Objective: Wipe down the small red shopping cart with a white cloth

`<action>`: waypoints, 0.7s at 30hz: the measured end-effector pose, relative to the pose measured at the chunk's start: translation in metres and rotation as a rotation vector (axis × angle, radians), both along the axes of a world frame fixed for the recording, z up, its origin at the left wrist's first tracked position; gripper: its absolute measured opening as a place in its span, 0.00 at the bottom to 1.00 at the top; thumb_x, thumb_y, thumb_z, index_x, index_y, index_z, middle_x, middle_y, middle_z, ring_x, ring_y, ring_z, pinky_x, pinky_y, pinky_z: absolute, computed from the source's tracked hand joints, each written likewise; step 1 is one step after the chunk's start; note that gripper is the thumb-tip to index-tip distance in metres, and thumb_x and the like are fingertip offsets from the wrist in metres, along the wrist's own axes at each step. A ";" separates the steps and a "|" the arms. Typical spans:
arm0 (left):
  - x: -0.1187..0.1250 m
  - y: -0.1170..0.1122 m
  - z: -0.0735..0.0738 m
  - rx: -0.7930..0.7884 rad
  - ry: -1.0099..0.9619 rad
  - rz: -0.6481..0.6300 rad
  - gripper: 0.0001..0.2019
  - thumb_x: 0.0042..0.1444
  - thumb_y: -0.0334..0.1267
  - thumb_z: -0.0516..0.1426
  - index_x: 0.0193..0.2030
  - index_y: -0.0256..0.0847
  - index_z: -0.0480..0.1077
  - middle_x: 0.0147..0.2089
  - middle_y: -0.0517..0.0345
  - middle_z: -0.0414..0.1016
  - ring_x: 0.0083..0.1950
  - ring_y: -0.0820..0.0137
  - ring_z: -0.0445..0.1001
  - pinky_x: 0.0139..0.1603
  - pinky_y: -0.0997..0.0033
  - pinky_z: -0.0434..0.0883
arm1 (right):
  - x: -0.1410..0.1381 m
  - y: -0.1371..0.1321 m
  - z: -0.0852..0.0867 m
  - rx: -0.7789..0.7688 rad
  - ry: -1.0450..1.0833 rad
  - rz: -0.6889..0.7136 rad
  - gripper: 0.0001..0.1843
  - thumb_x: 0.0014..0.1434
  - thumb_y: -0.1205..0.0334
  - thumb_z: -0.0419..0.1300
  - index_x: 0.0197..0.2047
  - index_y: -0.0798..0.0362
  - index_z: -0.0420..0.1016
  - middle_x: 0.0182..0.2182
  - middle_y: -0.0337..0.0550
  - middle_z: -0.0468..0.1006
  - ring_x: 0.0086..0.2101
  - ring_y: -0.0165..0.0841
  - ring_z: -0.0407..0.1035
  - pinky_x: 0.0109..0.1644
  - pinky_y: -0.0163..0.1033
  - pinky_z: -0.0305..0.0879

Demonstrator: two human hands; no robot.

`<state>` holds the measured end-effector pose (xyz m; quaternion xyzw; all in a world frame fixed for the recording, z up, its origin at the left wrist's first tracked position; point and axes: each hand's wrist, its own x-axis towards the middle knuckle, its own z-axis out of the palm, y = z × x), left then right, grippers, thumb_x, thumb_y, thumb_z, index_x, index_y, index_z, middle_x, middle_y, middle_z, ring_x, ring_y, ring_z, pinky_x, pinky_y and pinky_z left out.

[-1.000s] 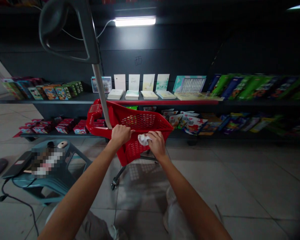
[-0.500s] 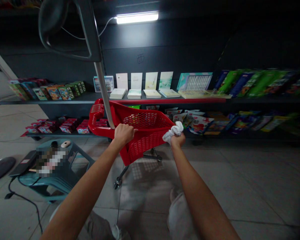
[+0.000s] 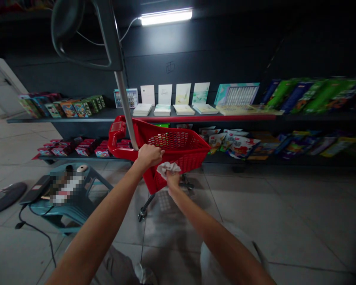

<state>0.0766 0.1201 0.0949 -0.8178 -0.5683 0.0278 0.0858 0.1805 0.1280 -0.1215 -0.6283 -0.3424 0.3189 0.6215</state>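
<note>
A red shopping cart point(image 3: 192, 161) with perforated plastic sides stands on the tiled floor before me. My left hand point(image 3: 150, 155) is closed over the near top rim of its basket, close to a grey metal pole point(image 3: 125, 107) with a dark loop-shaped top. In my right hand point(image 3: 173, 179) is a crumpled white cloth point(image 3: 168, 168), held against the near side wall of the basket. The fingertips of the right hand are partly hidden by the cloth.
Behind the cart runs a shelf point(image 3: 201, 118) with books, boxes and snack bags. At the left stands a grey-blue plastic stool point(image 3: 90, 174) carrying a dark device and a cable point(image 3: 47, 237) that hangs to the floor. A lamp tube point(image 3: 166, 16) glows above.
My right hand has moved left with the cloth, from the cart's front corner to the middle of its near side. The left hand keeps its hold on the rim.
</note>
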 end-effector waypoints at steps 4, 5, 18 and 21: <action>0.001 -0.002 -0.002 0.001 0.000 -0.016 0.28 0.70 0.50 0.43 0.46 0.37 0.81 0.46 0.37 0.83 0.50 0.53 0.82 0.50 0.59 0.72 | -0.052 -0.032 0.029 0.203 -0.095 0.244 0.21 0.56 0.56 0.61 0.52 0.54 0.71 0.47 0.49 0.80 0.45 0.39 0.75 0.51 0.43 0.72; 0.001 -0.003 -0.003 -0.001 0.000 -0.016 0.27 0.70 0.48 0.44 0.46 0.37 0.81 0.46 0.37 0.83 0.50 0.53 0.82 0.49 0.59 0.72 | -0.058 -0.039 0.035 0.268 -0.184 0.285 0.22 0.58 0.56 0.61 0.54 0.54 0.71 0.50 0.52 0.79 0.49 0.40 0.74 0.55 0.45 0.71; -0.003 -0.006 -0.006 0.082 -0.013 0.006 0.22 0.69 0.45 0.47 0.48 0.38 0.81 0.46 0.38 0.83 0.49 0.54 0.82 0.49 0.60 0.70 | -0.002 -0.040 -0.022 0.292 -1.208 0.681 0.20 0.64 0.74 0.55 0.55 0.49 0.76 0.52 0.51 0.77 0.52 0.40 0.71 0.53 0.41 0.72; -0.004 -0.006 -0.007 0.093 -0.017 0.017 0.23 0.70 0.46 0.46 0.48 0.39 0.81 0.45 0.39 0.83 0.49 0.55 0.82 0.49 0.61 0.70 | 0.042 -0.022 -0.008 0.233 -1.147 0.518 0.16 0.63 0.72 0.56 0.52 0.50 0.76 0.51 0.47 0.76 0.52 0.36 0.69 0.55 0.38 0.69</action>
